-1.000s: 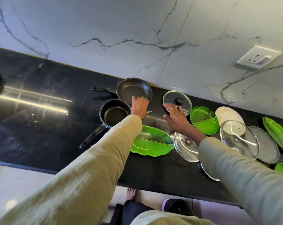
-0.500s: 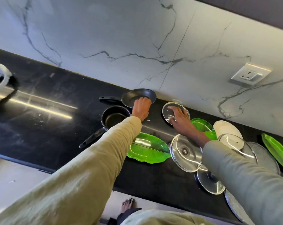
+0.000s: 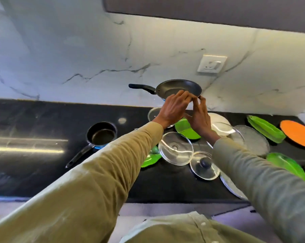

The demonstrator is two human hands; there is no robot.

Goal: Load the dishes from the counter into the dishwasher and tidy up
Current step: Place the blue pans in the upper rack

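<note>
Left grip [image 3: 174, 109] clamps frying pan [image 3: 178, 88] rim, now lifted off counter [image 3: 43, 128]; right grip [image 3: 199, 118] fingers loosely extended, off lid.

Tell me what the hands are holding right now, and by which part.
The frying pan, lifted off the counter: left hand grips its near rim; right hand touches that rim.

The person wears a long-sleeved shirt of olive-khaki cloth. The left sleeve [image 3: 88, 181] looks warmer and more yellow-green, with pale worn streaks and soft creases along its length, and it ends in a plain cuff at the wrist. The right sleeve [image 3: 263, 176] reads greyer and greener, and it is likewise creased. At the chest the shirt front [image 3: 188, 228] shows a buttoned placket with small pale buttons. The left hand [image 3: 174, 109] and the right hand [image 3: 199, 118] are bare.
</note>
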